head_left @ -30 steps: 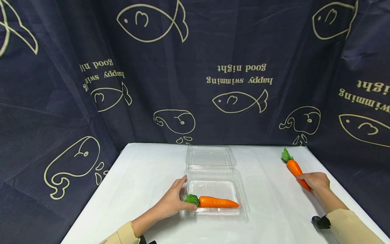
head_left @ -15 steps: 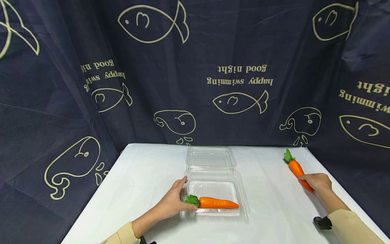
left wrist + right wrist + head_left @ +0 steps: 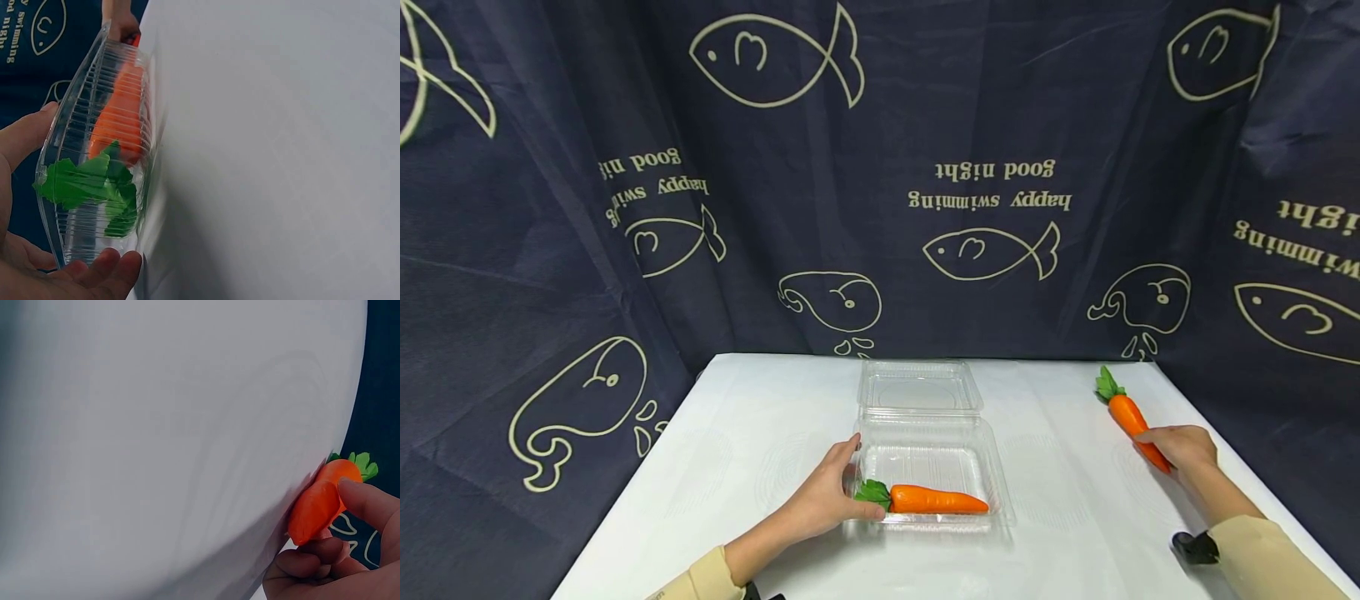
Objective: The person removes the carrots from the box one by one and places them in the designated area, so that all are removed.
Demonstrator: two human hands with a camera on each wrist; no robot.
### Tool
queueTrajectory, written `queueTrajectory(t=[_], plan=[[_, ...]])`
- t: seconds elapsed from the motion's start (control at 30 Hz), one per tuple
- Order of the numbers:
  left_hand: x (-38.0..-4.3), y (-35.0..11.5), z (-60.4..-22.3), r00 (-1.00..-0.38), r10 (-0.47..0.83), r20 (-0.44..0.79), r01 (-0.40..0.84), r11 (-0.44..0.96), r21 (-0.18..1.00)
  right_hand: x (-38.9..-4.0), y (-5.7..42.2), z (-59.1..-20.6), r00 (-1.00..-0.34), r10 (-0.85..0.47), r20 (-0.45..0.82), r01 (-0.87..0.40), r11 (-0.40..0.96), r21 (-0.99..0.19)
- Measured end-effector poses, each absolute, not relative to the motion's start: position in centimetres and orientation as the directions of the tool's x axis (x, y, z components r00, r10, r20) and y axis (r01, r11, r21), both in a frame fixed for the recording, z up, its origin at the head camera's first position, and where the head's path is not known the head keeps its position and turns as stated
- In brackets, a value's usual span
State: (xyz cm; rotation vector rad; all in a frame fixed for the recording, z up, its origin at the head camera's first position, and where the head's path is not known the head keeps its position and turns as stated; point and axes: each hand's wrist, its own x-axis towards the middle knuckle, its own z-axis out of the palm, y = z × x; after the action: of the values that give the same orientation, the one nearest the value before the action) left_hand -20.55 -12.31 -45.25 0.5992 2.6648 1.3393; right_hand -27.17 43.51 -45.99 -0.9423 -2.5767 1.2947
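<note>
In the head view, a clear plastic clamshell box [image 3: 917, 454] lies opened out on the white table. An orange carrot [image 3: 936, 499] with green leaves lies along the near side of its tray, leaves to the left. My left hand [image 3: 827, 492] holds the tray's left end, thumb at the near rim and fingers at the left wall; the left wrist view shows thumb and fingertips [image 3: 128, 265] spanning that end. Towards the right edge my right hand [image 3: 1183, 450] pinches a second carrot [image 3: 1126, 414] near its tip. That carrot's leaves point to the far side.
The box's lid [image 3: 919, 387] lies flat behind its tray. White table surface [image 3: 1060, 467] stretches between the box and the right-hand carrot. A dark blue fish-print curtain [image 3: 880, 167] stands along the back and both sides of the table.
The right hand and its carrot have shifted very slightly to the right since a second ago. The left hand, the box and the carrot inside stay put.
</note>
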Motion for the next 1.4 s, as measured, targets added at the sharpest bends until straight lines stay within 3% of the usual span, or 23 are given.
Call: queueTrajectory(t=[0.83, 1.4], plan=[[-20.6, -12.4, -45.4, -0.916, 0.391, 0.083, 0.298, 0.530, 0.794, -27.1, 42.8, -44.5, -0.802, 0.577, -0.155, 0.471, 0.450, -0.759], [-20.8, -12.4, -45.5, -0.916, 0.393, 0.085, 0.302, 0.533, 0.790, -27.0, 40.4, -41.9, -0.855, 0.485, -0.181, 0.429, 0.467, -0.773]])
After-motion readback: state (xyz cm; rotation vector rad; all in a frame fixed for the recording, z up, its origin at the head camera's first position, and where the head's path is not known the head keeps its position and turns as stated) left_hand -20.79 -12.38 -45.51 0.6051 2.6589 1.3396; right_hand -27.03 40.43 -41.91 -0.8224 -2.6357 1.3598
